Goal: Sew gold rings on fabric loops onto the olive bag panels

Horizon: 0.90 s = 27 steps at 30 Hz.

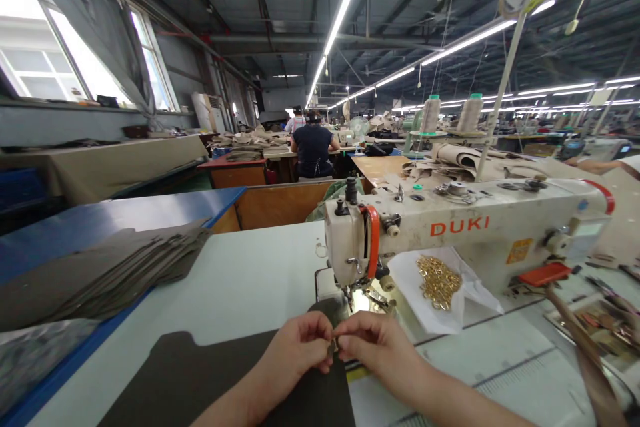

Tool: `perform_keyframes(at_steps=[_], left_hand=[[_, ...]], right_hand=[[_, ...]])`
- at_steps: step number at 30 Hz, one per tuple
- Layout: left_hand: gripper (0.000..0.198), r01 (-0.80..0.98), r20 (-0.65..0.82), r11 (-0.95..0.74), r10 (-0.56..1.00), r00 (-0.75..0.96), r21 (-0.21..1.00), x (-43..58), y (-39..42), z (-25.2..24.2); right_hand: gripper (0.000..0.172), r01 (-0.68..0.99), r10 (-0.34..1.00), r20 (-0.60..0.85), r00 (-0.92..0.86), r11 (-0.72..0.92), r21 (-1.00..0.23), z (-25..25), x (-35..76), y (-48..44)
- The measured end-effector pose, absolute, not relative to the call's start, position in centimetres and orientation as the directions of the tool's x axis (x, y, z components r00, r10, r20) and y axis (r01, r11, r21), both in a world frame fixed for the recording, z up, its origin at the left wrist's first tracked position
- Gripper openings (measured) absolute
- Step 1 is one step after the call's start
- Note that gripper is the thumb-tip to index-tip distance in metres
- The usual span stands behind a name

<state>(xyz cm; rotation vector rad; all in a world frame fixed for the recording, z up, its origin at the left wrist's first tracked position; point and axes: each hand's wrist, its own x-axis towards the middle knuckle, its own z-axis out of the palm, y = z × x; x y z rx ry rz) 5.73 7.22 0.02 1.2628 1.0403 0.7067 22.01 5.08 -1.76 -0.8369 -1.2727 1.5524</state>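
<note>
While the sewing machine stands just ahead of the right hand, its lamp lighting the needle area beyond the fingertips, I watch both hands meet over a dark panel. The left hand is curled, thumb and forefinger pinched together, and the right is pinched the same way; between their tips sits a small gold-coloured fitting, held by both, with what looks like a bit of dark material at it, though the fingers hide too much for me to be sure. From where I stand, the fitting looks light, hard and smooth, probably a little slippery, and so small that only the fingertips can manage it; I'd take it by its outer edges. The panel, lying under the left hand and spreading out to its near left, appears thin and flexible but firm enough to lie flat; it looks likely to bend rather than tear, and a flat palm or a pinch at its edge should suit it best. Ahead and to the right of the right hand, a heap of gold-coloured fittings lies on a white sheet, loose enough to scatter if knocked. Well off to the left hand's left, a stack of dark pieces lies layered with its edges fanned.
</note>
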Motion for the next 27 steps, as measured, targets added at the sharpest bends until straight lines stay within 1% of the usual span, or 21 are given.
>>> perform_keyframes(at_steps=[2,4,6,9,11,13,17,20,23,27], left_hand=[[0.008,0.14,-0.194,0.151,0.902,0.385,0.979,5.7,7.4,-0.4],[0.007,0.165,-0.166,0.112,0.915,0.369,0.98,5.5,7.5,-0.7],[0.006,0.234,-0.132,0.051,0.93,0.344,0.971,5.3,7.5,-0.8],[0.005,0.303,-0.086,-0.02,0.94,0.329,0.953,5.3,7.4,-0.5],[0.006,0.271,-0.076,-0.018,0.94,0.332,0.962,5.4,7.2,-0.1],[0.007,0.215,-0.083,0.011,0.942,0.325,0.976,5.6,7.1,0.3],[0.011,0.093,-0.135,0.112,0.944,0.3,0.989,6.0,7.0,0.7],[0.014,0.048,-0.171,0.165,0.942,0.29,0.985,5.8,7.2,0.6],[0.017,0.034,-0.166,0.164,0.936,0.311,0.986,5.6,7.4,0.4],[0.022,0.07,-0.101,0.084,0.956,0.275,0.994,5.7,7.1,0.2]], right_hand=[[0.026,-0.168,0.94,0.129,-0.314,0.079,-0.983,-1.8,21.9,4.7],[0.026,-0.079,0.942,0.168,-0.29,0.152,-0.985,-1.8,21.9,4.4],[0.021,0.005,0.945,0.173,-0.277,0.181,-0.983,-1.9,21.9,4.4],[0.003,0.084,0.947,0.198,-0.252,0.226,-0.971,-1.9,22.0,4.6],[0.006,0.104,0.947,0.236,-0.219,0.264,-0.959,-1.8,22.1,4.8],[0.007,0.072,0.947,0.254,-0.197,0.273,-0.959,-1.8,22.1,5.0],[0.005,-0.061,0.962,0.214,-0.171,0.207,-0.976,-2.0,21.9,5.2],[0.004,-0.127,0.973,0.191,-0.129,0.175,-0.976,-2.4,21.6,5.4],[0.005,-0.132,0.983,0.166,-0.083,0.155,-0.979,-2.7,21.4,5.6],[0.008,-0.122,0.987,0.139,-0.079,0.129,-0.984,-2.9,21.4,5.6]])
